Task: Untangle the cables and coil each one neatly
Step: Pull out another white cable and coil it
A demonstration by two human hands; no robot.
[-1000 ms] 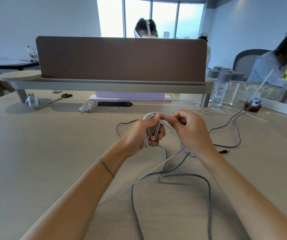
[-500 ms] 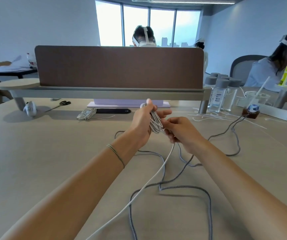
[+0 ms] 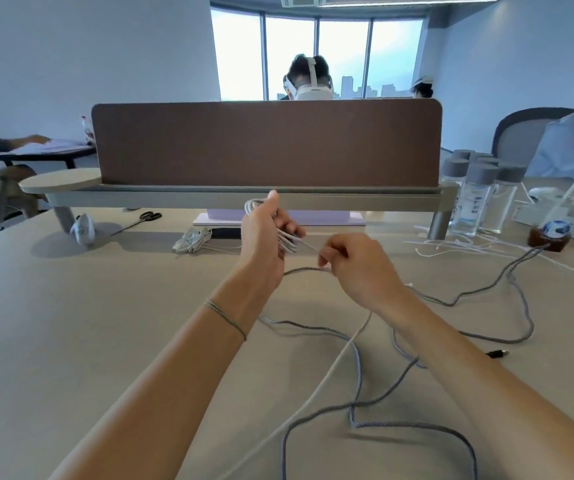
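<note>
Your desk (image 3: 71, 341) stretches pale and wide under both forearms, and the brown divider panel (image 3: 265, 143) stands across its far side on a raised shelf (image 3: 209, 197). A grey braided cable (image 3: 358, 375) sprawls loose over the desktop in several wandering loops, running out to the right toward a small brown cup (image 3: 548, 239) and ending in a dark plug (image 3: 498, 354) that lies on the desk by your right forearm. The white cable (image 3: 334, 368) crosses over the grey one on the desk and rises to your hands.

Your left hand (image 3: 265, 237) is raised above the desk with the thumb up, and its fingers curl round a bundle of white loops (image 3: 287, 242); the top of the coil shows just behind the thumb. Your right hand (image 3: 355, 261) sits just beside it, fingers curled in and pinching the white strand that stretches from the coil.

A cluster of clear bottles with grey caps (image 3: 476, 195) stands at the shelf's right end, with loose white ties (image 3: 469, 245) scattered on the desk in front. A second white cable, already bundled (image 3: 192, 240), lies near the shelf, and a pair of scissors (image 3: 143, 218) lies further left.
</note>
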